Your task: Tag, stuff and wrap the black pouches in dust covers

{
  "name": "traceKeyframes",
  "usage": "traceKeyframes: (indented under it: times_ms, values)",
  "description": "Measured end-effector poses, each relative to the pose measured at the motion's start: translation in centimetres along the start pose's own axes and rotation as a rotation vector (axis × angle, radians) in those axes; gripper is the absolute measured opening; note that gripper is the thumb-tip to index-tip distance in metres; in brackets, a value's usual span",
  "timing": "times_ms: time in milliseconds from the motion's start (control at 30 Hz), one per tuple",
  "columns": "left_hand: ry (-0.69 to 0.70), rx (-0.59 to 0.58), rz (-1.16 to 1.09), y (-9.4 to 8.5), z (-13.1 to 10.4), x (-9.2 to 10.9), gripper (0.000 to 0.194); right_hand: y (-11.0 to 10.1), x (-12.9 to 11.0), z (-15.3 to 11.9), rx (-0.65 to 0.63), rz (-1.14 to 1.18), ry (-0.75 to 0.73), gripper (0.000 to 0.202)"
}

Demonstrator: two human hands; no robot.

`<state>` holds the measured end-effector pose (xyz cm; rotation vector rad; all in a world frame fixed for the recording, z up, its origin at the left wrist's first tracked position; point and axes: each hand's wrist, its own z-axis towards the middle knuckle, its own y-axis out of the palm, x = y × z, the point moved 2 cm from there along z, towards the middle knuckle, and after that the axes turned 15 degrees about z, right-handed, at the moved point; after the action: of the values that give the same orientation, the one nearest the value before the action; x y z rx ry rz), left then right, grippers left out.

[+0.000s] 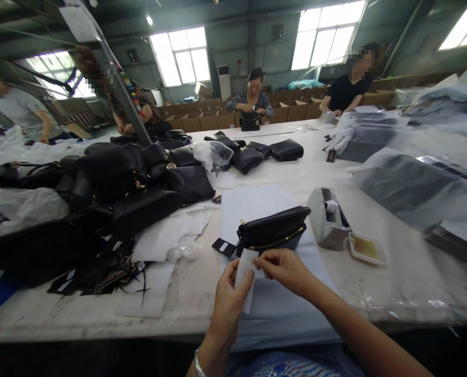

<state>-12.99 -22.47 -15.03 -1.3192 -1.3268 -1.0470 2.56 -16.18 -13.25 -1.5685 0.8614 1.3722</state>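
Note:
A small folded piece of thin white paper point(244, 272) is held up in front of me. My left hand point(233, 285) grips it between thumb and fingers. At its upper right edge my right hand point(282, 264) pinches the same paper. Just beyond my hands stands a black handbag point(275, 226) with gold zippers, resting on a large white sheet point(253, 201). A black hang tag point(223, 247) with a white label lies at the handbag's left side.
A tape dispenser point(327, 220) and a shallow dish point(367, 248) of yellowish stuff stand to the right. Black bags point(147, 209), loose tags point(103, 275) and paper sheets point(158, 238) crowd the left. Wrapped stacks point(410, 183) lie at the right. Several co-workers point(253, 102) are around the table.

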Motion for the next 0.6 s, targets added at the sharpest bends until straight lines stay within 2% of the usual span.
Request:
traceKeyframes:
  times_ms: [133, 267, 467, 600]
  values:
    - [-0.026, -0.014, -0.063, 0.0, 0.0, 0.0, 0.045, -0.4, 0.1, -0.5, -0.089, 0.100, 0.030, 0.032]
    - [-0.039, -0.024, -0.072, 0.0, 0.0, -0.2, 0.046, 0.0, 0.1, -0.6, -0.109, 0.126, -0.010, 0.024]
    - [-0.059, -0.036, -0.061, 0.1, -0.1, -0.1, 0.051, 1.5, 1.4, -0.1, 0.005, 0.120, -0.042, 0.020]
    - [-0.046, -0.045, -0.077, 0.2, 0.2, 0.2, 0.056, 2.0, 2.0, 0.2, 0.026, 0.120, -0.047, 0.023]
